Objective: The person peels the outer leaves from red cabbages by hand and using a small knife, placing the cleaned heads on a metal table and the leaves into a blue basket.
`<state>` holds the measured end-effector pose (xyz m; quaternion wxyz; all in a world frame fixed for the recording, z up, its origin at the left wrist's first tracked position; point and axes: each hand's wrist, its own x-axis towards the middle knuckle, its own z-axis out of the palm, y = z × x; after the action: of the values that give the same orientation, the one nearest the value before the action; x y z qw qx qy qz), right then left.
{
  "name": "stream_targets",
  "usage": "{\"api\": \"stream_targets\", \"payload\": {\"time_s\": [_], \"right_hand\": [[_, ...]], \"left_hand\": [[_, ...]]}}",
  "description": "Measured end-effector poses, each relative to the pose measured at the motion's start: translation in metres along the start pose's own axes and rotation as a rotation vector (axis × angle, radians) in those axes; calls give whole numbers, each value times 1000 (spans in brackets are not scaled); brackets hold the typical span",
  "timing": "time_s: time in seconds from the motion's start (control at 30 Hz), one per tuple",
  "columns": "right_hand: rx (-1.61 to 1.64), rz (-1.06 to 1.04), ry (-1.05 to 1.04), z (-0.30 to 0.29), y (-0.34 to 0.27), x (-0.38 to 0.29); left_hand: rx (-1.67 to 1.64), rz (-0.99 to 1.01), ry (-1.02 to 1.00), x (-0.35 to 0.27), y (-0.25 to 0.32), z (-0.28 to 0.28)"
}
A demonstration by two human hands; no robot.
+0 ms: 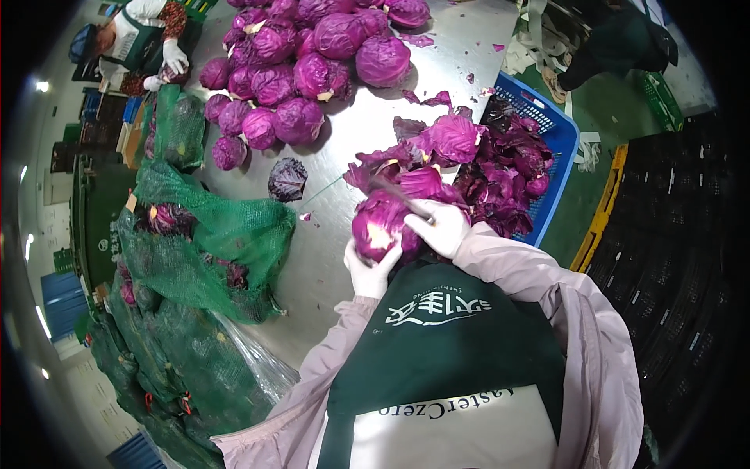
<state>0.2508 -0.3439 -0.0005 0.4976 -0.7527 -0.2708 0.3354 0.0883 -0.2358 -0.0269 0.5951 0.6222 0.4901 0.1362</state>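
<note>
Close to my apron, my left hand (373, 271) in a white glove grips a red cabbage (375, 225) from its lower side; the pale cut stem faces up. My right hand (439, 227), gloved too, is closed around the handle of a knife (394, 192). The blurred blade lies over the far side of that cabbage. Just beyond it, loose purple cabbage leaves (451, 138) are heaped at the edge of the steel table (328, 193). One dark leaf (287, 179) rests apart on the steel.
Several red cabbages (275, 85) are piled at the far side. A blue plastic basket (559, 176) of leaves stands at the right. Green mesh sacks (246, 246) of cabbages lie at the left. Another gloved person (140, 47) works at the far left; stacked black crates (656, 234) stand right.
</note>
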Motion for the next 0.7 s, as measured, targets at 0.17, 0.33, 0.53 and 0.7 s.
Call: {"api": "stream_targets", "payload": {"time_s": [0.17,0.33,0.53,0.7], "right_hand": [[226,201,-56,-4,42,-12],[-15,48,118,-21,5,-4],[-451,-22,122,-9,-6,32],[-581,92,-22,-11,-9,49]], "left_hand": [[214,503,-81,45,34,15],[600,549,-33,43,63,33],[540,617,-67,43,52,37],[573,694,-62,48,54,39]]}}
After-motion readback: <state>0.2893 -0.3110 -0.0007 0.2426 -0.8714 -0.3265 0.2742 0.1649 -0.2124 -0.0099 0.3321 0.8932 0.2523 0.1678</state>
